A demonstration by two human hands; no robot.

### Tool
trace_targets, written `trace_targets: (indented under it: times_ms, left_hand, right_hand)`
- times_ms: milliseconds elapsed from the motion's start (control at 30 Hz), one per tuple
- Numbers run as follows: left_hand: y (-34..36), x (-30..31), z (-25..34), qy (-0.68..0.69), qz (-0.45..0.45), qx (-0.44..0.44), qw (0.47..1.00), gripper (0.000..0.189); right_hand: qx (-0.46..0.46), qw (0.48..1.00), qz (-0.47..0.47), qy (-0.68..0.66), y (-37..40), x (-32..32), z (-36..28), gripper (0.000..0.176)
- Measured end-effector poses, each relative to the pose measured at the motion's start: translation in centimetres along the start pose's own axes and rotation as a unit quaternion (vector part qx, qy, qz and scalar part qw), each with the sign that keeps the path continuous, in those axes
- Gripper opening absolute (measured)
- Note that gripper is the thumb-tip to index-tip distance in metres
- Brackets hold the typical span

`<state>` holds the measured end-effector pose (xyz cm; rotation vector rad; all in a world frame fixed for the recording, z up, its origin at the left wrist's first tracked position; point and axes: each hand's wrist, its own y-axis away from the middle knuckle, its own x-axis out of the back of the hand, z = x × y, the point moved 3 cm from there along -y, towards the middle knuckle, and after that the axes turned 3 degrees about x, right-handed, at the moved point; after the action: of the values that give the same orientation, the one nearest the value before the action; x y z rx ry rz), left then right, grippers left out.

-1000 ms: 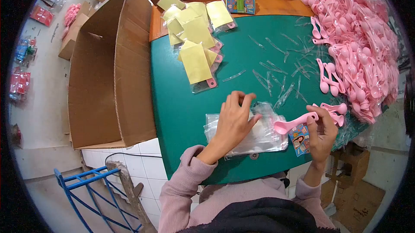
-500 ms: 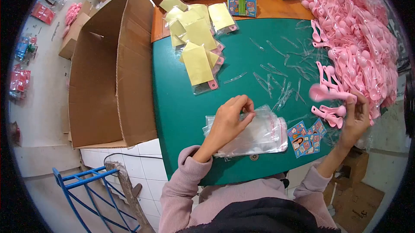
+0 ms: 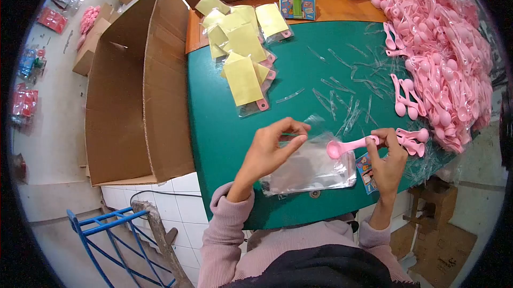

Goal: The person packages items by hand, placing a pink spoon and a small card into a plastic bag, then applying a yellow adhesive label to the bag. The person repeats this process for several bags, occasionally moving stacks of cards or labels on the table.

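My right hand (image 3: pixel 389 160) pinches a pink plastic spoon (image 3: pixel 350 147) by the handle end, its bowl pointing left over the stack of clear plastic bags (image 3: pixel 312 167). At the left of that stack, my left hand (image 3: pixel 272 146) has its thumb and fingers curled around a lifted clear bag (image 3: pixel 316 123), whose film shows at the fingertips. Thumb tip and index tip stand a little apart. Partly hidden by my right hand, blue printed cards (image 3: pixel 365 173) lie beside the stack. More pink spoons (image 3: pixel 412 139) rest just right of that hand.
A big heap of bagged pink spoons (image 3: pixel 449 63) fills the right side. Packed bags with yellow cards (image 3: pixel 243 79) lie at the far left of the green table (image 3: pixel 214 127). Clear strips (image 3: pixel 350 117) are scattered mid-table. A tall cardboard box (image 3: pixel 117 111) stands left.
My right hand has brought the spoon leftward from the heap to over the bags. My left hand has shifted slightly left, its thumb and fingers wider apart, with clear film raised by them.
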<state>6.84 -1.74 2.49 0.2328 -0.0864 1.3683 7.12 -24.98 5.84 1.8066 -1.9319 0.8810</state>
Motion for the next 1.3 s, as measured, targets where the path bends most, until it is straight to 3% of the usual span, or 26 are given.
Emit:
trace_targets:
  times_ms: [67,100,167,233,367,600,700,900,1000,1067,1100,1167,1200,1233,1300]
  left_hand:
    - [0.1,0.4,0.0,0.058,0.003,0.006,0.998,0.015]
    - [0.2,0.4,0.1,0.057,0.004,0.006,0.998,0.015]
    - [0.6,-0.2,0.0,0.188,-0.05,0.094,0.976,0.026]
    - [0.6,-0.4,-0.5,0.172,-0.059,0.095,0.979,0.031]
    - [0.7,-1.1,0.2,0.199,-0.082,0.105,0.971,0.038]
    - [0.8,-0.8,0.1,0.17,-0.066,0.109,0.977,0.042]
    - [0.7,-0.7,0.4,0.178,-0.059,0.12,0.975,0.041]
    - [0.8,-1.5,0.5,0.157,-0.079,0.102,0.979,0.043]
    - [1.0,-1.6,1.1,0.176,-0.072,0.067,0.98,0.033]
    - [1.1,-1.2,0.9,-0.028,-0.163,0.153,0.974,0.026]
    - [1.3,-1.4,0.8,-0.027,-0.167,0.153,0.974,0.026]
    - [1.7,-1.5,1.4,0.162,-0.149,0.037,0.975,0.029]
    - [1.8,-1.2,2.2,0.192,-0.144,0.078,0.968,0.028]
    - [1.9,-1.2,2.2,0.192,-0.146,0.078,0.967,0.028]
    - [2.3,-1.4,2.0,0.134,-0.144,0.089,0.976,0.027]
  right_hand:
    - [0.022,1.0,0.0,0.008,0.0,0.1,0.1,0.013]
    - [0.046,0.998,0.052,0.0,0.0,0.2,0.3,0.014]
    - [0.072,0.992,0.102,-0.009,0.0,0.4,0.2,0.014]
    - [0.013,0.967,0.193,-0.164,0.2,1.2,0.2,0.016]
    - [-0.023,0.953,0.104,-0.282,0.2,0.6,-1.1,0.02]
    - [-0.011,0.96,0.082,-0.268,0.3,0.0,-1.8,0.021]
    - [0.014,0.968,0.121,-0.221,0.3,-0.1,-2.1,0.021]
    - [0.0,0.968,0.061,-0.245,0.3,-1.2,-2.5,0.022]
    - [-0.005,0.961,0.006,-0.275,0.5,-1.9,-2.8,0.023]
    - [-0.008,0.953,0.029,-0.301,0.7,-1.8,-2.4,0.023]
    - [-0.01,0.954,0.031,-0.299,0.8,-1.7,-2.5,0.023]
    - [0.056,0.967,0.013,-0.249,0.9,-1.5,-3.3,0.025]
    - [0.114,0.953,-0.03,-0.28,0.9,-1.4,-3.4,0.034]
    - [0.113,0.953,-0.029,-0.279,0.6,-1.4,-3.4,0.034]
    - [0.32,0.912,-0.201,-0.16,0.5,-2.1,-4.6,0.042]
